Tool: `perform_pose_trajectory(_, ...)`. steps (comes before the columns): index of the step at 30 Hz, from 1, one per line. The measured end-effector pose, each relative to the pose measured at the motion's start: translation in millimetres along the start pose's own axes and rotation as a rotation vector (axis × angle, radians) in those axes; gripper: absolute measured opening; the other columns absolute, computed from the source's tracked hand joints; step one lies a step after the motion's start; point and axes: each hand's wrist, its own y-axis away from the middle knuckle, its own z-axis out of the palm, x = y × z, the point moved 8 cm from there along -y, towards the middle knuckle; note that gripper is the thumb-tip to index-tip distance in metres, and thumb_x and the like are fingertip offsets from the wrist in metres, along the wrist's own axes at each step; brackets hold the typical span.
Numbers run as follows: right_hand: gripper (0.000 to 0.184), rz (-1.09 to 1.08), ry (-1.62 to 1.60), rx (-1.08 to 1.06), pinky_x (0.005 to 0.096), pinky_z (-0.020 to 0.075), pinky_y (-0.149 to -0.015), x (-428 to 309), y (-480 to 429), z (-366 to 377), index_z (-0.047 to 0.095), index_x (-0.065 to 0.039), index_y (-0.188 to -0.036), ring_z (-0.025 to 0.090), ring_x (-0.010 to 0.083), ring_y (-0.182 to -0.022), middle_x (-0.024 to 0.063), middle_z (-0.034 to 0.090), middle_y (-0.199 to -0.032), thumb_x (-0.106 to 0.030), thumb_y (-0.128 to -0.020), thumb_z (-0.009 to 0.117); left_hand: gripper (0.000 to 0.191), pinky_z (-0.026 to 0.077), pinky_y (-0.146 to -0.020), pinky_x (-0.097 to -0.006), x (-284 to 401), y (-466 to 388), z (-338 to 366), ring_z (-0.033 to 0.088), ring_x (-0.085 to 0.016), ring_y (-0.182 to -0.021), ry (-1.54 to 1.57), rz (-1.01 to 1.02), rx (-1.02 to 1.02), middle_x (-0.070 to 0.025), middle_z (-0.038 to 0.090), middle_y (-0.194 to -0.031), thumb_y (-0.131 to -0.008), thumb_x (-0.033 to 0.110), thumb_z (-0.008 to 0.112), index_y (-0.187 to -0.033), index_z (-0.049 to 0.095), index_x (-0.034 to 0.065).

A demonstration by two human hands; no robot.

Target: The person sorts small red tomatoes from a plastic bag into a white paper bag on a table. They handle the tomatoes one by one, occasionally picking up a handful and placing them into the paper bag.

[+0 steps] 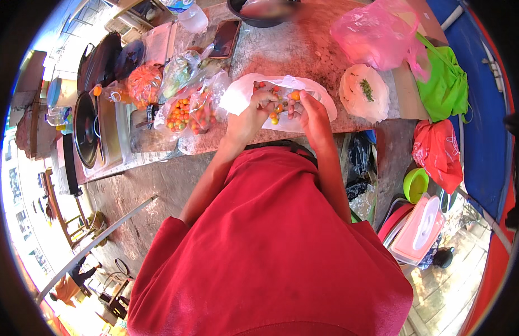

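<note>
Both of my hands are over an opened white plastic bag point(322, 90) on the wooden table. My right hand point(307, 110) holds a small orange tomato point(296, 95) at its fingertips. My left hand point(260, 105) has its fingers curled in at the bag's opening; whether something is between them cannot be told. Several small red, orange and yellow tomatoes point(275, 121) lie in and around the bag's opening between the hands. To the left stand clear bags of small orange tomatoes point(178, 113). A piece of pale paper or plastic point(351, 94) with chopped green stems point(366, 90) on it lies to the right.
A phone point(225, 39), a water bottle point(193, 17) and a black basin point(261, 21) sit at the table's far side. Bags of vegetables point(180, 71) and a round black pan point(86, 129) are at left. Pink point(368, 38) and green bags point(442, 84) are at right.
</note>
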Motion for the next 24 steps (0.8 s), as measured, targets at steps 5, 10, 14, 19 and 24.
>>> perform_pose_trajectory(5,0.03,0.084,-0.078,-0.109,0.0296,0.0443,-0.072,-8,-4,8,0.061,0.001,-0.109,0.054,0.0153,-0.075,0.0064,0.061,-0.092,-0.026,-0.1,0.05,0.022,0.049,-0.073,-0.0299,-5,7,-5,0.058,-0.015,-0.08,0.126,-0.27,0.067,-0.0044,0.065,-0.092,-0.093,0.02,0.06,-0.111,0.065,0.0085)
perform_pose_trajectory(10,0.024,-0.109,0.345,-0.226,0.0251,0.0439,-0.072,-35,11,38,0.063,0.003,-0.113,0.053,0.0099,-0.078,0.0028,0.062,-0.095,-0.008,-0.092,0.06,0.025,0.049,-0.062,-0.0248,20,18,-5,0.062,-0.009,-0.075,0.767,-0.418,-0.134,-0.0029,0.066,-0.084,-0.093,0.024,0.063,-0.103,0.067,0.002)
perform_pose_trajectory(14,0.025,-0.204,0.634,-0.338,0.0192,0.0413,-0.063,-44,25,70,0.066,0.001,-0.111,0.05,0.0022,-0.072,-0.0016,0.062,-0.085,0.0,-0.086,0.066,0.023,0.047,-0.053,-0.0232,33,31,-28,0.061,-0.01,-0.06,0.729,-0.384,-0.141,-0.0021,0.067,-0.077,-0.093,0.024,0.063,-0.097,0.069,0.003)
perform_pose_trajectory(19,0.021,0.052,0.53,-0.27,0.0213,0.0451,-0.062,-27,25,82,0.068,0.001,-0.109,0.056,0.0066,-0.065,0.0021,0.063,-0.076,-0.005,-0.089,0.063,0.02,0.045,-0.05,-0.0213,17,67,-84,0.061,-0.009,-0.06,0.79,-0.488,-0.186,-0.0056,0.069,-0.082,-0.089,0.023,0.065,-0.094,0.068,0.0038)
perform_pose_trajectory(24,0.025,0.048,0.516,-0.153,0.0251,0.0503,-0.068,-20,20,71,0.065,0.003,-0.113,0.062,0.012,-0.069,0.0077,0.067,-0.082,-0.012,-0.093,0.06,0.031,0.039,-0.042,-0.019,-72,102,-153,0.059,-0.007,-0.055,0.482,-0.711,0.037,-0.0043,0.07,-0.078,-0.085,0.031,0.07,-0.097,0.068,0.0018)
